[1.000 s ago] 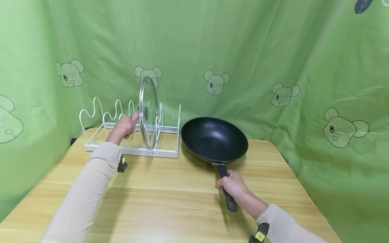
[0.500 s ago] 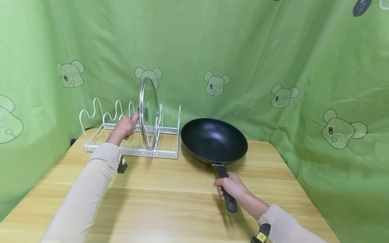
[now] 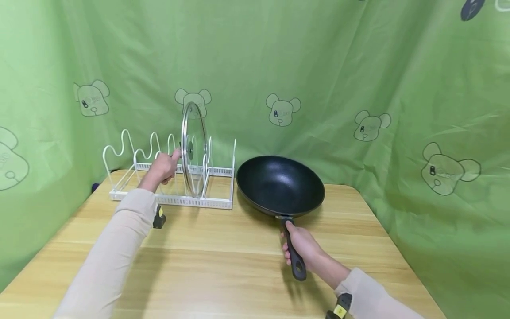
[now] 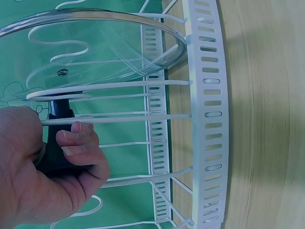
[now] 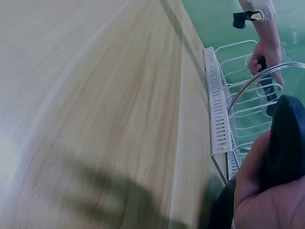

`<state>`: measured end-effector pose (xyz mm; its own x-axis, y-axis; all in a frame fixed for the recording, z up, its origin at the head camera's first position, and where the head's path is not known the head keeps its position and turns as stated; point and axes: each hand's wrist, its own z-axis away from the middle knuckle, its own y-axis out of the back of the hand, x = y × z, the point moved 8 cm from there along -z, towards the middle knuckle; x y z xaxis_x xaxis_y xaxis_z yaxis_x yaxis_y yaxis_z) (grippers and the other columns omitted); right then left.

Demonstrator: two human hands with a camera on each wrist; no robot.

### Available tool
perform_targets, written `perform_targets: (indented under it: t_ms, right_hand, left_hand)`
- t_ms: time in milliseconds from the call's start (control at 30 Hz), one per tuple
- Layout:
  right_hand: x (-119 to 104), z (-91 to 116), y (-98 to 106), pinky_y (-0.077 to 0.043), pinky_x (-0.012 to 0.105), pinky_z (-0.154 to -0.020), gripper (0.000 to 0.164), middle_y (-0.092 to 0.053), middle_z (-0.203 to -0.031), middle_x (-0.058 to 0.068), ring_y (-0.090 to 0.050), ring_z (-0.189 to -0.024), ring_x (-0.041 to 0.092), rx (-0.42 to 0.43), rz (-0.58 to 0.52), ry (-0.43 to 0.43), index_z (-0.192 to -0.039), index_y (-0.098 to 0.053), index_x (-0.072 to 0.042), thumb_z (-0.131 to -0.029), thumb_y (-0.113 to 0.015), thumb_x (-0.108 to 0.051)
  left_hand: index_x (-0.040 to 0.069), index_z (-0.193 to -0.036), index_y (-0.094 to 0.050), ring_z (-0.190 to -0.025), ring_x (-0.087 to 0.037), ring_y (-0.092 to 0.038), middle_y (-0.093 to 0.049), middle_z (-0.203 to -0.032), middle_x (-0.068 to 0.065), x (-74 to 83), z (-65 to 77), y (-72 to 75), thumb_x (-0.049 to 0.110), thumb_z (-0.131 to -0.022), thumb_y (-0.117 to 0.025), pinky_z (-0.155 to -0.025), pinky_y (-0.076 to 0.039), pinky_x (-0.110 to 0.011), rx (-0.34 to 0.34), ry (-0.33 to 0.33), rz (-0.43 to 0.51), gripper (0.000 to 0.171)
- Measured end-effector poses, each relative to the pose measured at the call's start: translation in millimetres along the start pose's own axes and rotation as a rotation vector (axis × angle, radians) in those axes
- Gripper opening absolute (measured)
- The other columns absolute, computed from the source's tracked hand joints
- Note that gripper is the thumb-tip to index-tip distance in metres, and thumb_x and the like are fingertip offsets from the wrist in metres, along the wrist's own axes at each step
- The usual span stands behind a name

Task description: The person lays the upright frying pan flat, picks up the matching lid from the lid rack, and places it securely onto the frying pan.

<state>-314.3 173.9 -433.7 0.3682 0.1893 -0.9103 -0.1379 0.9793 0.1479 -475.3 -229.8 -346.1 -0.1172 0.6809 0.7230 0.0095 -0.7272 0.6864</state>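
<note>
A round glass lid (image 3: 194,168) with a metal rim stands on edge in the white wire rack (image 3: 215,203). My left hand (image 3: 164,166) grips the lid's black knob (image 4: 58,143), fingers curled round it in the left wrist view. To the right of the rack is a black frying pan (image 3: 280,184), its bowl facing up and tilted toward me. My right hand (image 3: 300,243) holds the pan's black handle (image 3: 298,268), thumb along its top. In the right wrist view the handle's end (image 5: 288,138) hides part of that hand.
Several wavy dividers (image 3: 145,146) rise from the rack left of the lid. A light wooden table (image 3: 207,274) lies under everything, its right edge beyond the pan. Close behind hangs a green curtain (image 3: 239,66) with printed bear heads.
My right hand has shifted its grip on the pan handle, the thumb now lying along the top. The left hand and the lid look the same as before.
</note>
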Motion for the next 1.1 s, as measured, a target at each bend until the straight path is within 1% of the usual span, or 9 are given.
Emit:
perform_targets:
  t_ms: [167, 367, 633, 867, 933, 1100]
  right_hand:
    - [1.2, 0.3, 0.9, -0.043, 0.025, -0.046, 0.045, -0.047, -0.067, 0.0, -0.043, -0.051, 0.012, 0.008, 0.005, 0.003, -0.118, -0.046, -0.001, -0.109, -0.027, -0.041]
    - [2.5, -0.1, 1.1, -0.043, 0.025, -0.046, 0.045, -0.047, -0.067, 0.0, -0.043, -0.051, 0.012, 0.016, 0.01, 0.008, -0.117, -0.047, -0.001, -0.109, -0.028, -0.041]
    - [1.2, 0.0, 1.8, -0.044, 0.026, -0.046, 0.043, -0.049, -0.067, 0.001, -0.045, -0.051, 0.013, 0.011, 0.014, 0.008, -0.115, -0.046, -0.002, -0.109, -0.03, -0.042]
    - [5.4, -1.9, 3.7, -0.046, 0.027, -0.046, 0.042, -0.05, -0.065, 0.001, -0.046, -0.049, 0.013, 0.014, 0.005, 0.004, -0.114, -0.046, -0.001, -0.107, -0.031, -0.04]
    - [6.3, -3.0, 3.8, -0.045, 0.027, -0.046, 0.042, -0.05, -0.065, 0.001, -0.046, -0.049, 0.013, 0.018, -0.001, 0.0, -0.113, -0.046, -0.002, -0.107, -0.03, -0.04]
    - [4.6, -5.3, 3.4, -0.045, 0.026, -0.045, 0.042, -0.049, -0.065, 0.0, -0.045, -0.049, 0.012, 0.02, -0.001, 0.002, -0.113, -0.046, -0.002, -0.106, -0.03, -0.04]
  left_hand:
    - [0.007, -0.067, -0.055, -0.04, -0.013, -0.046, -0.05, -0.048, 0.0, -0.5, -0.7, -2.0, 0.059, -0.105, -0.019, -0.046, -0.045, -0.029, -0.009, 0.004, 0.012, 0.074]
    - [0.006, -0.069, -0.055, -0.041, -0.012, -0.045, -0.052, -0.05, 0.0, -1.5, -0.8, -3.0, 0.058, -0.105, -0.02, -0.046, -0.046, -0.028, -0.025, 0.011, 0.035, 0.072]
    - [0.007, -0.078, -0.051, -0.044, -0.011, -0.047, -0.053, -0.055, 0.0, 1.0, 3.8, -2.0, 0.059, -0.105, -0.021, -0.049, -0.047, -0.026, -0.088, 0.025, 0.072, 0.067]
    - [0.009, -0.086, -0.046, -0.048, -0.009, -0.044, -0.049, -0.06, 0.002, 2.0, 10.9, -7.2, 0.063, -0.105, -0.023, -0.051, -0.045, -0.024, -0.172, 0.087, 0.189, 0.062]
    - [0.009, -0.087, -0.046, -0.049, -0.008, -0.042, -0.048, -0.061, 0.003, 2.4, 12.5, -8.0, 0.063, -0.105, -0.024, -0.052, -0.043, -0.023, -0.186, 0.092, 0.23, 0.061]
    - [0.006, -0.09, -0.048, -0.052, -0.007, -0.04, -0.046, -0.062, 0.005, 3.1, 15.1, -6.2, 0.061, -0.105, -0.027, -0.051, -0.039, -0.022, -0.209, 0.082, 0.329, 0.061]
